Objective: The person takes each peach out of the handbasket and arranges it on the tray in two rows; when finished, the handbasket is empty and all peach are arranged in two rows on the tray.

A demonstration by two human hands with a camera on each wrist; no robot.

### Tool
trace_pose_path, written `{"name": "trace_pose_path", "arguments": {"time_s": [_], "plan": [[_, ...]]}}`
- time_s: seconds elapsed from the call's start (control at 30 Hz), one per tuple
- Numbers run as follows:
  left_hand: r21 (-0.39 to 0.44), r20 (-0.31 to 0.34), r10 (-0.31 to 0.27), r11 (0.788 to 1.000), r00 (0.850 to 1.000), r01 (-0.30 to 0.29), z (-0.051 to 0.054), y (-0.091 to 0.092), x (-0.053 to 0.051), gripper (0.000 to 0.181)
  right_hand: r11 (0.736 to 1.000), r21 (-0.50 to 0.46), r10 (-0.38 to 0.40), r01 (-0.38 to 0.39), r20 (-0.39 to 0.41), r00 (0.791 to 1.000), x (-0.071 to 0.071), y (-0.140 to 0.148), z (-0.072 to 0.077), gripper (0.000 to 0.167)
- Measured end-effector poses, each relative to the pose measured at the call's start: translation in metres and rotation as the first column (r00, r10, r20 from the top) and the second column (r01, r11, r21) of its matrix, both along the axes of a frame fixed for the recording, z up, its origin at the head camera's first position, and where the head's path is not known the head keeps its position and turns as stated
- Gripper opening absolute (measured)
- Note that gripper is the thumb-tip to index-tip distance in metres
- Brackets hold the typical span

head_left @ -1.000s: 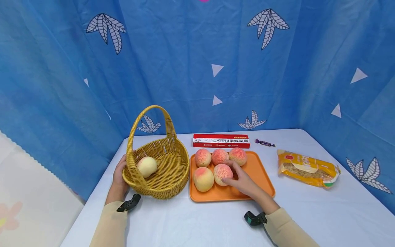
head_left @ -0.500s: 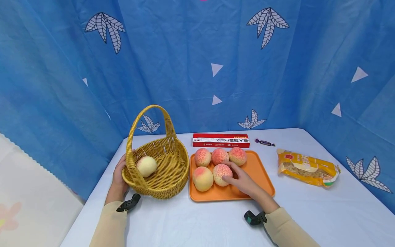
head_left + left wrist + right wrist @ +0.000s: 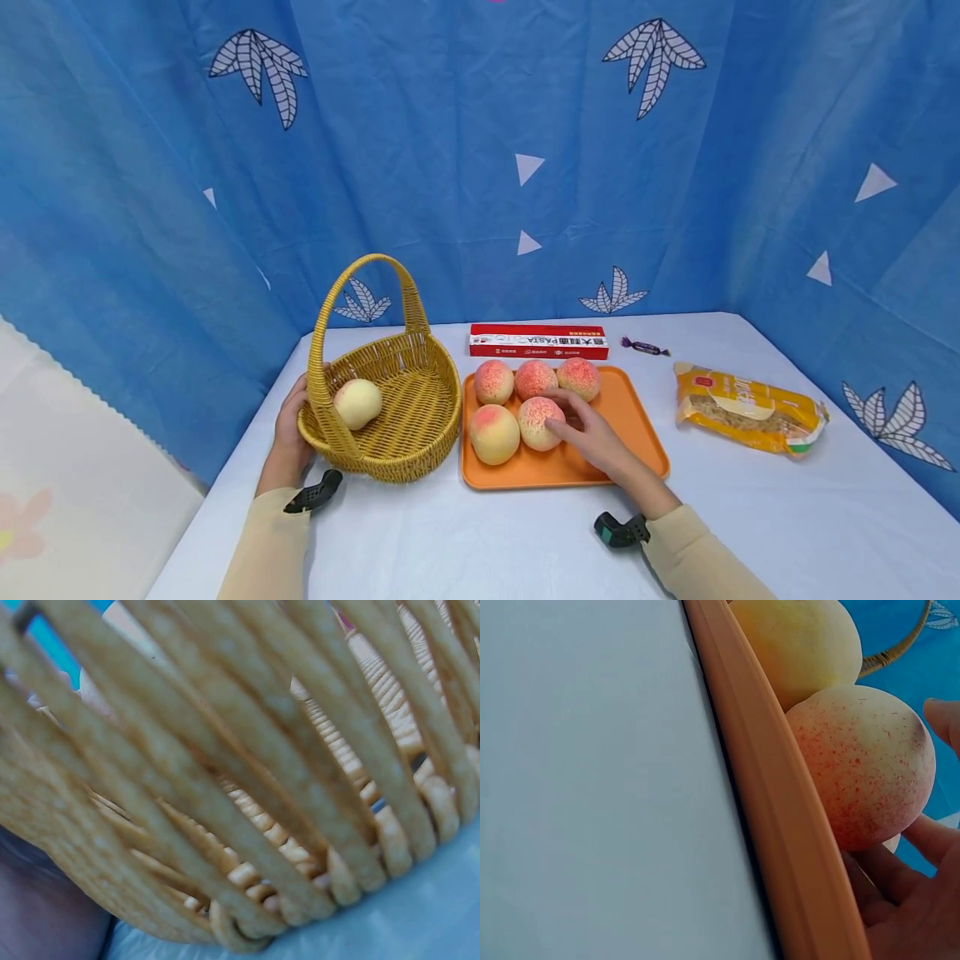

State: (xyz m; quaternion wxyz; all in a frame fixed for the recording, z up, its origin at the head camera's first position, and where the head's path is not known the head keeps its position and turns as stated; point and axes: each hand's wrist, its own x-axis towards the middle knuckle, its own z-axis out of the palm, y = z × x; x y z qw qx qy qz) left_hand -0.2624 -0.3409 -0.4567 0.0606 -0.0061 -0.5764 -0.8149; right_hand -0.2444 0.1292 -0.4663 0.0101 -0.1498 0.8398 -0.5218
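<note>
A golden wicker basket (image 3: 405, 450) with a tall handle stands at the left, holding one pale peach (image 3: 357, 405). My left hand (image 3: 291, 425) grips its left side, some fingers hidden behind the handle and wall; the left wrist view is filled by the basket's slats (image 3: 247, 765). Over the orange tray (image 3: 622, 450), my right hand (image 3: 592, 435) is at a speckled pink peach (image 3: 538, 423). In the right wrist view the thumb is apart from that peach (image 3: 862, 765), while fingers lie close against its far side. A yellower peach (image 3: 493, 435) sits beside it.
Three pink peaches, one of them at the tray's back right (image 3: 578, 379), line its rear edge. Behind stands a red pasta box (image 3: 538, 342), with a purple wrapped candy (image 3: 645, 346) beside it. A yellow pasta bag (image 3: 750, 408) lies right. Blue curtain surrounds the table.
My right thumb has drawn slightly away from the speckled peach, which stays on the tray. The left hand and the basket have not moved visibly.
</note>
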Motion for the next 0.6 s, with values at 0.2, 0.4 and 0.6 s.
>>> {"name": "trace_pose_path", "arguments": {"time_s": [0.2, 0.4, 0.6], "plan": [[0.011, -0.024, -0.019, 1.000, 1.000, 0.019, 0.001, 0.001, 0.002, 0.050, 0.997, -0.018, -0.079, 0.079, -0.027, 0.996, -0.001, 0.001, 0.001, 0.044], [0.002, -0.018, -0.010, 1.000, 1.000, 0.010, 0.000, 0.001, 0.002, 0.051, 0.990, -0.049, -0.133, 0.130, -0.041, 0.990, 0.000, 0.001, 0.006, 0.038], [0.009, -0.027, -0.022, 1.000, 0.999, 0.022, -0.001, 0.001, 0.001, 0.051, 0.986, -0.107, -0.141, 0.132, -0.088, 0.986, 0.003, -0.002, 0.019, 0.029]]}}
